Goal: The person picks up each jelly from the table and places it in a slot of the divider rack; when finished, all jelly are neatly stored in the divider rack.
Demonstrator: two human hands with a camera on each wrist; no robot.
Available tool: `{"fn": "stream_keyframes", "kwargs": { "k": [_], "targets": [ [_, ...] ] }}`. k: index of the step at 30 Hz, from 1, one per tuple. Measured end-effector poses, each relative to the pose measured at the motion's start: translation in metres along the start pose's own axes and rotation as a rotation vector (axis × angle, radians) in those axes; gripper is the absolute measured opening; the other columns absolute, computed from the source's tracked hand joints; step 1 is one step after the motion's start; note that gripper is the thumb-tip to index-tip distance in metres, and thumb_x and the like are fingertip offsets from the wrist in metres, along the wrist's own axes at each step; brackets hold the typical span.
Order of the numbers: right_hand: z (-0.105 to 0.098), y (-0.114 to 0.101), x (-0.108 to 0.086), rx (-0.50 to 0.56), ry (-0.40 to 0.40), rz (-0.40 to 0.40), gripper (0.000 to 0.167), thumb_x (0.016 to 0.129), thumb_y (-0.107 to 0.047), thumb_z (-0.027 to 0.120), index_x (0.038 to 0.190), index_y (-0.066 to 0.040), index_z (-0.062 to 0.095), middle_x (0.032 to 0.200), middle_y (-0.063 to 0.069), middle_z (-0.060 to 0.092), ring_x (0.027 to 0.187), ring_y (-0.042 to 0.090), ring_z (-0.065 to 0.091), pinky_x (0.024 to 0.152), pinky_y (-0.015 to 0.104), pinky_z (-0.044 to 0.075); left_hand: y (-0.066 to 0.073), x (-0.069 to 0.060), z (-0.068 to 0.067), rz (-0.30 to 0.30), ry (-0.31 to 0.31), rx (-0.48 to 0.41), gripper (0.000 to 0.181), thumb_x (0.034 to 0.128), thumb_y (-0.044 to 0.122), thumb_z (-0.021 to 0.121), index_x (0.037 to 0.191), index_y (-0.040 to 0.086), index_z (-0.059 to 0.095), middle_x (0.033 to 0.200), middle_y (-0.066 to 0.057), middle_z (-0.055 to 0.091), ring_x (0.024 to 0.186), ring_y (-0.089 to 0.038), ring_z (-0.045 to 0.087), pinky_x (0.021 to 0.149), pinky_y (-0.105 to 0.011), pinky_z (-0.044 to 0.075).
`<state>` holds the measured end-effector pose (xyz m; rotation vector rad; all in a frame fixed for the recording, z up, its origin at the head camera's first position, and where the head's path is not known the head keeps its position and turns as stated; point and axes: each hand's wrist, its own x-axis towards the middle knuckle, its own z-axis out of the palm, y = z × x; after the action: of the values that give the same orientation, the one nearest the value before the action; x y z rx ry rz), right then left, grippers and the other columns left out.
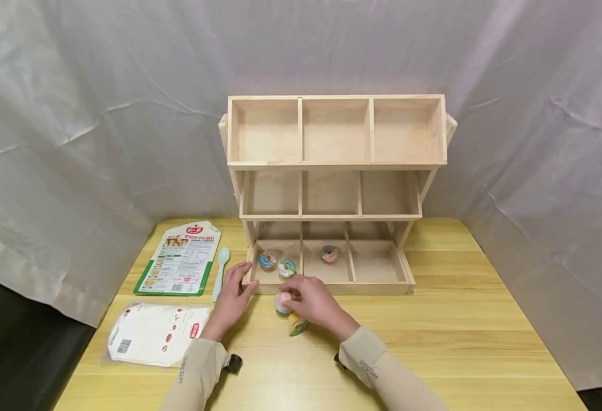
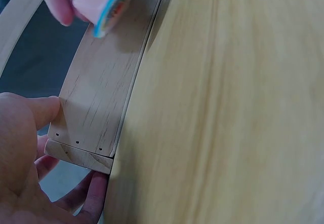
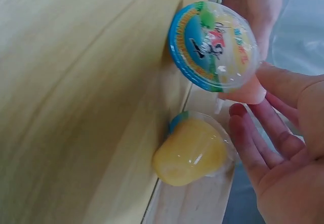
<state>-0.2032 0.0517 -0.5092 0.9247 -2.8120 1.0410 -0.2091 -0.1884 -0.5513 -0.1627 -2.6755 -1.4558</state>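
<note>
A pink jelly cup (image 3: 215, 46) with a printed lid is pinched by the base in my right hand (image 1: 313, 299), just in front of the wooden rack's bottom tray (image 1: 331, 289). Beside it on the table lies a yellow jelly cup (image 1: 297, 325), tipped on its side in the right wrist view (image 3: 190, 153). My left hand (image 1: 231, 299) grips the tray's front left corner, thumb on one side and fingers around the other. Two jelly cups, one (image 1: 267, 260) behind another (image 1: 286, 268), sit in the left bottom compartment. A third cup (image 1: 330, 254) lies in the middle one.
The three-tier wooden rack (image 1: 336, 165) stands at the table's back, its compartments divided by thin boards. Left of it lie a green-and-white printed packet (image 1: 180, 260), a pale green spoon (image 1: 221, 274) and a white packet (image 1: 157, 334). Grey curtain hangs behind.
</note>
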Motion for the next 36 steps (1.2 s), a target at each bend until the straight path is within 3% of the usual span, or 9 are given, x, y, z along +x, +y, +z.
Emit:
{"fn": "stream_keyframes", "kwargs": {
  "k": [8,12,16,20,28,36],
  "targets": [
    [-0.012,-0.003,-0.001,0.148,0.033,0.008,0.03,0.095,-0.013,0.076,0.124,-0.006,0.074,0.11,0.003,0.069,0.1,0.017,0.069,0.088,0.022,0.059,0.002,-0.001,0.001,0.03,0.012,0.025,0.057,0.1053,0.026,0.062,0.155,0.006,0.044,0.161,-0.016,0.035,0.139,-0.037,0.048,0.106,-0.051,0.051],
    [-0.017,-0.002,-0.001,0.211,0.035,0.041,0.03,0.097,-0.013,0.072,0.126,-0.004,0.072,0.117,0.007,0.067,0.105,0.02,0.069,0.088,0.018,0.058,0.002,0.0,0.001,0.045,0.019,0.028,0.057,0.1055,0.026,0.061,0.155,0.005,0.044,0.16,-0.017,0.035,0.138,-0.037,0.049,0.106,-0.052,0.052],
    [-0.024,-0.001,-0.003,0.229,0.04,0.062,0.033,0.101,-0.013,0.068,0.131,0.0,0.068,0.123,0.012,0.065,0.11,0.024,0.067,0.094,0.025,0.059,0.001,0.0,0.001,0.045,0.024,0.023,0.057,0.1053,0.024,0.062,0.155,0.004,0.044,0.16,-0.018,0.036,0.14,-0.038,0.047,0.108,-0.053,0.051],
    [-0.031,0.0,-0.004,0.232,0.067,0.103,0.035,0.103,-0.014,0.064,0.135,0.0,0.066,0.117,0.01,0.061,0.108,0.022,0.064,0.097,0.032,0.059,0.001,0.0,0.001,0.037,0.013,0.015,0.057,0.1053,0.025,0.062,0.155,0.004,0.043,0.16,-0.018,0.035,0.141,-0.038,0.047,0.109,-0.053,0.05],
    [-0.035,0.01,-0.002,0.254,0.104,0.148,0.027,0.104,-0.02,0.064,0.125,-0.005,0.072,0.108,0.005,0.061,0.096,0.014,0.059,0.086,0.025,0.056,0.0,-0.001,0.0,0.012,-0.006,0.001,0.057,0.1054,0.024,0.062,0.156,0.006,0.043,0.161,-0.016,0.034,0.143,-0.036,0.045,0.111,-0.051,0.048],
    [-0.035,0.018,-0.004,0.369,0.158,0.165,0.016,0.102,-0.018,0.066,0.116,-0.01,0.07,0.114,0.007,0.071,0.102,0.02,0.07,0.089,0.029,0.061,-0.002,0.001,0.0,0.005,-0.014,-0.008,0.057,0.1055,0.025,0.062,0.156,0.007,0.043,0.162,-0.015,0.033,0.141,-0.036,0.047,0.11,-0.049,0.05]
  ]
}}
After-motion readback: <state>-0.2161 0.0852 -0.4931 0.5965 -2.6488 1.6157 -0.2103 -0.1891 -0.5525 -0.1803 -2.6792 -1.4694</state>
